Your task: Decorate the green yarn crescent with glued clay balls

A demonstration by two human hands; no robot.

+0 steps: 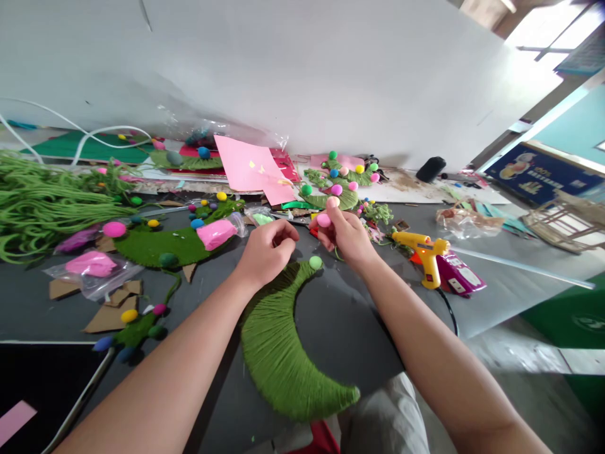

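A green yarn-wrapped crescent (283, 353) lies on the dark table in front of me, its upper tip bearing a light green ball (315, 262). My right hand (347, 236) is above and right of that tip, fingers closed on a small pink ball (324, 219). Just left of the tip, my left hand (271, 249) has its fingers curled together; whatever is in them, if anything, is hidden. To the right lies a yellow glue gun (425, 252), beside a purple and white box (458, 274).
Green yarn (51, 208) heaps at the left. Another green crescent (151, 246) and bagged pink clay (94, 265) lie nearby. Pink paper (248, 167) and a ball-studded green piece (338, 197) are at the back. A clear stick (520, 268) extends right. A black cord (449, 309) trails from the glue gun.
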